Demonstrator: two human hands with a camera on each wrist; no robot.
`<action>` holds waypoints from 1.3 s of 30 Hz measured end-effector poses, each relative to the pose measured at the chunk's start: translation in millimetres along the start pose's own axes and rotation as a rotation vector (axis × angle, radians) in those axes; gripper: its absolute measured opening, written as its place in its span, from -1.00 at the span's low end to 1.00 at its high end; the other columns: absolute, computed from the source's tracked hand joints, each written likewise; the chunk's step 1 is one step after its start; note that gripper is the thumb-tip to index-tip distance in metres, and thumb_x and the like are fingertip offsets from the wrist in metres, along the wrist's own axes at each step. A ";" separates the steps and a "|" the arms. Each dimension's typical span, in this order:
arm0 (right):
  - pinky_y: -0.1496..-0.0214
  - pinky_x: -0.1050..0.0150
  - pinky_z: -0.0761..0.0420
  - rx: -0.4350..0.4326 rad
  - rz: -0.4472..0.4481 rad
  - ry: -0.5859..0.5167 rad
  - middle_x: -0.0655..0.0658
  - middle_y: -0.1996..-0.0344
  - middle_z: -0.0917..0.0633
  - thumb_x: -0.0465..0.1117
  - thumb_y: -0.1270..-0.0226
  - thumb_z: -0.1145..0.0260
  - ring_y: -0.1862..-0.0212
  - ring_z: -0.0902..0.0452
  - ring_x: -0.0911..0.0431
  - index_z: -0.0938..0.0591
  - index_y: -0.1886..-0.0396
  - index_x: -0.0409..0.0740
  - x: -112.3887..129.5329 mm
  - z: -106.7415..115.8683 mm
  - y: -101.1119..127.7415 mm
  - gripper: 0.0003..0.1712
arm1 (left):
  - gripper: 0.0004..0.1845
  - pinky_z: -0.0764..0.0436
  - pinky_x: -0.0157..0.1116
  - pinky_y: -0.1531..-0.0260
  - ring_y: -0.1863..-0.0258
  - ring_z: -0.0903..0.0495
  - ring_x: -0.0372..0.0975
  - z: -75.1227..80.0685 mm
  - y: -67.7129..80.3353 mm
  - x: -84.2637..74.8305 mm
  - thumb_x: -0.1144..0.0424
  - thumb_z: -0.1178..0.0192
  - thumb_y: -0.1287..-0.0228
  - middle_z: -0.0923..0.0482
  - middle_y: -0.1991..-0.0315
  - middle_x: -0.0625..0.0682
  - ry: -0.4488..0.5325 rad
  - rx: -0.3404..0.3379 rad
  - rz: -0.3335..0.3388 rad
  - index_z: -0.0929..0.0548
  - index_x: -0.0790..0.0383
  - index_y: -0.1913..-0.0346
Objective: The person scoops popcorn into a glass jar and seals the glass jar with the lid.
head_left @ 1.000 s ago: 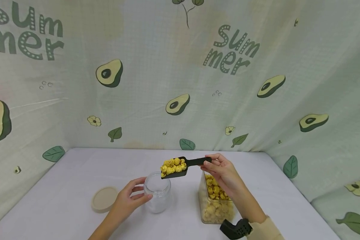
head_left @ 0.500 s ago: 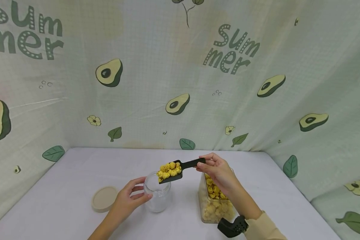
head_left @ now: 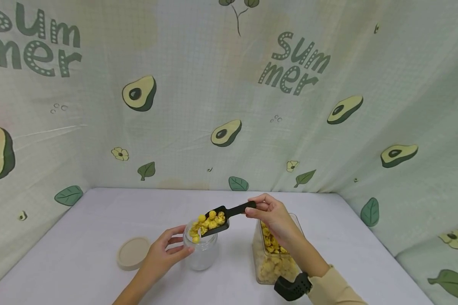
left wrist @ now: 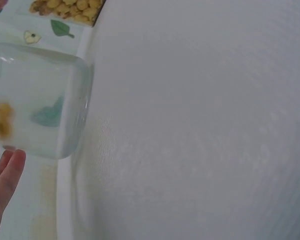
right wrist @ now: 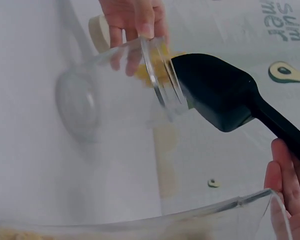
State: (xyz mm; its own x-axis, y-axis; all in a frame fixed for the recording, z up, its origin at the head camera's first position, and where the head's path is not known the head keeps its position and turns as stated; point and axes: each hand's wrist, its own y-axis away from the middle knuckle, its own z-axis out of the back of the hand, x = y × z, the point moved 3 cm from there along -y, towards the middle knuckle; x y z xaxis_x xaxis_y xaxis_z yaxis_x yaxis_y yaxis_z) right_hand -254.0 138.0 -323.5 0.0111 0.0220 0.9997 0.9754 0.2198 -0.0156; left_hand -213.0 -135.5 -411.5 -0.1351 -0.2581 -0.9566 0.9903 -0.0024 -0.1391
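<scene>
Black plastic scoop (head_left: 216, 218), heaped with yellow puffed snack pieces (head_left: 205, 223), tips over the mouth of a small clear glass jar (head_left: 200, 249) on the white table (head_left: 80, 262). Her right hand (head_left: 272, 214) pinches the scoop's handle; her left hand (head_left: 162, 254) curls round the jar's side. Just right stands a clear rectangular tub of the same snack (head_left: 273, 258); a round beige lid (head_left: 132, 253) lies left.
</scene>
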 end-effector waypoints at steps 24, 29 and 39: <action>-0.11 0.25 -0.57 -0.022 0.102 0.164 -0.04 0.23 -0.73 -0.31 -0.10 -0.39 0.18 -0.64 0.21 -0.51 0.04 -0.33 9.8 -7.7 2.2 -0.58 | -0.41 -0.63 -0.33 0.05 -0.04 -0.50 -0.10 0.0 1.9 -4.6 0.29 -0.42 0.03 -0.47 -0.14 0.09 0.023 -0.003 -0.021 -0.48 0.20 -0.14; -0.02 0.35 -0.60 0.002 0.143 0.163 -0.04 0.22 -0.72 -0.29 -0.10 -0.40 0.18 -0.64 0.22 -0.51 0.03 -0.34 13.2 -9.0 4.4 -0.56 | -0.41 -0.63 -0.33 0.05 -0.04 -0.50 -0.11 0.1 2.5 -5.0 0.29 -0.42 0.04 -0.47 -0.14 0.09 0.026 -0.004 -0.022 -0.49 0.20 -0.14; 0.09 0.37 -0.64 0.057 0.257 0.185 0.08 0.28 -0.71 -0.29 -0.10 -0.40 0.23 -0.60 0.22 -0.52 0.03 -0.33 21.8 -15.8 10.9 -0.57 | -0.41 -0.63 -0.34 0.06 -0.04 -0.49 -0.10 -0.2 3.0 -5.2 0.30 -0.41 0.02 -0.45 -0.15 0.11 0.034 0.003 -0.031 -0.48 0.22 -0.14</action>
State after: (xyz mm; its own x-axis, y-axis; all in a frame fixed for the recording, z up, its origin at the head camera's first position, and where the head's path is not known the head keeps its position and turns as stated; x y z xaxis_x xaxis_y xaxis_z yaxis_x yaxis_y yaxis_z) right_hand -239.6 125.5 -301.6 0.3005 -0.0928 0.9492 0.9216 0.2846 -0.2639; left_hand -209.3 -134.0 -406.9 -0.1664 -0.2244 -0.9602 0.9857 -0.0124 -0.1679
